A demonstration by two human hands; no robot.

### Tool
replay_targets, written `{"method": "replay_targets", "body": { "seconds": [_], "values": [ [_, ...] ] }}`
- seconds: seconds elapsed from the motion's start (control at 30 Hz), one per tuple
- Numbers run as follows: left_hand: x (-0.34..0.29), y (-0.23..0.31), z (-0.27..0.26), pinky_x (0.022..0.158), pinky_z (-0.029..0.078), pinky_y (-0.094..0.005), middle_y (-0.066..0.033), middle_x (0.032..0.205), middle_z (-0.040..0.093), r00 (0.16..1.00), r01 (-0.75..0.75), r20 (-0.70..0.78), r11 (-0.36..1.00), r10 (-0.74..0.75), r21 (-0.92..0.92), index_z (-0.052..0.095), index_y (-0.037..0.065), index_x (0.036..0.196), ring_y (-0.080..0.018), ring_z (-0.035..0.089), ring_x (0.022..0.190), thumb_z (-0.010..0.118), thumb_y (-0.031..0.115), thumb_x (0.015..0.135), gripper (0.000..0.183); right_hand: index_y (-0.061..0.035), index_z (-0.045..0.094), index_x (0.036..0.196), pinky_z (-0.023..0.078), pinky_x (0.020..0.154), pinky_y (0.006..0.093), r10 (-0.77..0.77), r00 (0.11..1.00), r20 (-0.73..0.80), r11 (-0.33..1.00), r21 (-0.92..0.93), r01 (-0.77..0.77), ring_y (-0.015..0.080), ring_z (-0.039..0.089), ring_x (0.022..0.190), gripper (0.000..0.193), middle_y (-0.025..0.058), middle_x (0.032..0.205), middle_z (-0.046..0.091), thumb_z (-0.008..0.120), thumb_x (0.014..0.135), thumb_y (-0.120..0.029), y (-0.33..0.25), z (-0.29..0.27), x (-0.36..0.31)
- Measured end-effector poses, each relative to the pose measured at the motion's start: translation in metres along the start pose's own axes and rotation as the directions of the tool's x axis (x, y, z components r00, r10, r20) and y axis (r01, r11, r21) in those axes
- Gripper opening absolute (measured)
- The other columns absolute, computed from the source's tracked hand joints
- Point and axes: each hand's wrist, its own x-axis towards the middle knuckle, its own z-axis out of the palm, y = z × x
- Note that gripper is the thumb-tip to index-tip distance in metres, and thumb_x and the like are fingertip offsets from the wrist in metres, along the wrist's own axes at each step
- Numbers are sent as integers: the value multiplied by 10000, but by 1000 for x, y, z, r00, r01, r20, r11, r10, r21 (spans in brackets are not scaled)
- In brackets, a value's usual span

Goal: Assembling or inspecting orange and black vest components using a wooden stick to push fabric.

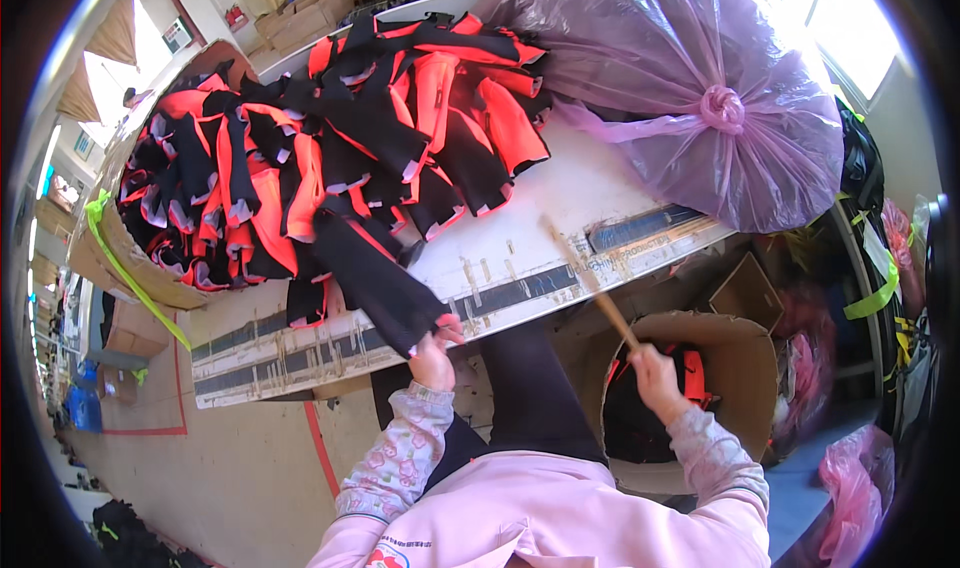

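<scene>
A bright workroom is seen, with windows at the top and left and a tan floor [240, 468] marked with red lines. A long white tabletop [560, 228] runs across the middle, and its front edge is worn and scratched. A big heap of black and orange cloth pieces [330, 138] is piled on the tabletop. Part of the heap is held in a cardboard box [110, 248] at the left end. A large purple plastic bag [700, 88], tied in a knot, is set on the right end of the tabletop.

One black piece [375, 283] is hung over the front edge, just below the heap. Its lower end is gripped by the left hand [432, 358], which is closed on it. A thin wooden stick [590, 283] is held in the closed right hand [655, 376] and is tilted up over the edge. A round cardboard bin [745, 363] with more black and orange pieces inside is stood under the right hand, below the tabletop.
</scene>
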Motion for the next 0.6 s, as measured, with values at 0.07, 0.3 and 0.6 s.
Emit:
{"method": "replay_targets", "body": {
  "seconds": [0.07,0.3,0.6],
  "values": [
    [-4,-18,-3,599,505,-306,-133,850,633,977,173,125,985,-172,-1,570,13,912,-186,604,623,423,250,946,281,-26,566,871,438,540,397,-22,990,-139,1000,1,23,376,572,657,132,189,705,565,509,896,-142,-15,-3,54],
    [-31,-39,0,696,528,-388,-187,875,627,890,413,201,910,-409,23,555,3,956,-213,599,579,464,221,926,238,-40,618,899,445,764,432,-184,974,-129,886,-450,108,342,550,918,186,155,874,582,574,827,-206,-15,-8,193],
    [-21,-35,-10,698,524,-393,-192,884,627,890,375,227,918,-396,133,557,-9,994,-228,603,592,447,247,934,285,-58,676,839,523,722,390,69,956,285,629,-757,180,317,642,831,173,180,849,655,514,783,-84,16,-30,358]
  ]
}}
